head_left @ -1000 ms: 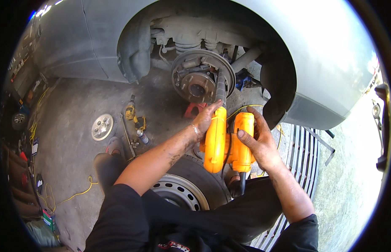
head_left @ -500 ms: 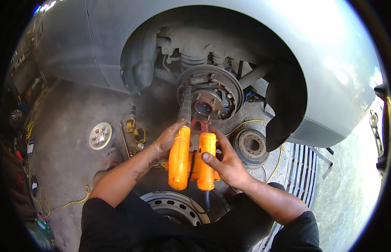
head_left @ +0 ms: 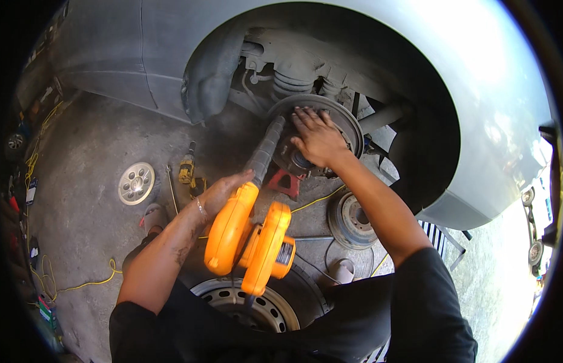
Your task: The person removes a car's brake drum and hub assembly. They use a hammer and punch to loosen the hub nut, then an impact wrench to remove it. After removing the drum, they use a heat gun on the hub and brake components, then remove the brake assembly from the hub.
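Observation:
An orange electric blower (head_left: pixel 222 242) with a long dark grey nozzle is in my left hand (head_left: pixel 222 192), gripped where the nozzle joins the body. The nozzle's tip reaches the left side of the drum brake assembly (head_left: pixel 352 126) inside the car's wheel arch. On the front of that assembly lies my right hand (head_left: pixel 319 140), open, fingers spread over the upper brake parts. It covers much of the hub and shoes. A red jack stand (head_left: pixel 287 183) shows just below the hub.
A removed brake drum (head_left: pixel 349 225) rests on the floor at right. By my legs lies a wheel (head_left: pixel 266 305). At left are a hubcap (head_left: pixel 136 184), a yellow-black power tool (head_left: pixel 186 167) and a yellow cord (head_left: pixel 88 287). Above curves the grey car body (head_left: pixel 112 54).
My right hand has left the blower body and moved up onto the brake assembly. The blower has tilted, its body swinging down-left in my left hand. The view has shifted slightly.

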Tool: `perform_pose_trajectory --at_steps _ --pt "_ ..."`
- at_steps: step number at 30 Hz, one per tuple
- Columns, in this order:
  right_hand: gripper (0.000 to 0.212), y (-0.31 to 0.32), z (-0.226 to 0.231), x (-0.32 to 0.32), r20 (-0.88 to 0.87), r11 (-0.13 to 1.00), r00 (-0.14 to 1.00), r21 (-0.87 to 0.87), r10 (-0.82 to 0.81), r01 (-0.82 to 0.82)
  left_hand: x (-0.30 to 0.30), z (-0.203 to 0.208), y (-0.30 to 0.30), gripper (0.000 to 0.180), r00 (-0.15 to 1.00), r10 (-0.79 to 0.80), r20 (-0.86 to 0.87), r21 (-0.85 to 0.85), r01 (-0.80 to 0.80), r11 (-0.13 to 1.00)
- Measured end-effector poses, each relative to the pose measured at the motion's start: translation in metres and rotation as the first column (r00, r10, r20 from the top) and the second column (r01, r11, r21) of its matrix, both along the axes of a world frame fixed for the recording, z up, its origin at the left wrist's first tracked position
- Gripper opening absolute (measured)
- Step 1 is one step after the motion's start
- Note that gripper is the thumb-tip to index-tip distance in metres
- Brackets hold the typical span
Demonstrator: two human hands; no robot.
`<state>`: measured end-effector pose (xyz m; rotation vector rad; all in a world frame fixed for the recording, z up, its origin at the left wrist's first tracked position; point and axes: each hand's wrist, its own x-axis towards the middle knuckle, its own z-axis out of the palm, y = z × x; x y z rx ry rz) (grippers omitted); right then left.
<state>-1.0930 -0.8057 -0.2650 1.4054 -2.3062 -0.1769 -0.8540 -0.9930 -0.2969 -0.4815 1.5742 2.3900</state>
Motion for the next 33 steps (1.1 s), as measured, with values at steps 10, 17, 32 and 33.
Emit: perform_pose_trajectory --at_steps 10,17,32,33 --pt "0.078 0.005 0.029 -0.026 -0.082 0.903 0.943 0.270 -0.324 0.334 0.029 0.013 -0.012 0.052 0.986 -0.162 -0.046 -0.091 0.157 0.983" --pt "0.069 -0.049 -0.001 -0.014 -0.015 0.956 0.975 0.194 -0.220 0.219 0.028 0.011 -0.008 0.052 0.990 -0.135 -0.050 -0.075 0.131 0.989" --pt "0.071 -0.056 0.002 -0.034 0.098 0.978 0.989 0.190 -0.109 0.089 0.033 0.014 -0.015 0.055 0.993 -0.115 -0.017 0.027 0.116 0.993" --pt "0.073 -0.050 0.005 -0.036 0.057 0.983 0.995 0.174 -0.076 0.065 0.032 0.013 -0.016 0.055 0.992 -0.124 -0.003 0.026 0.124 0.992"
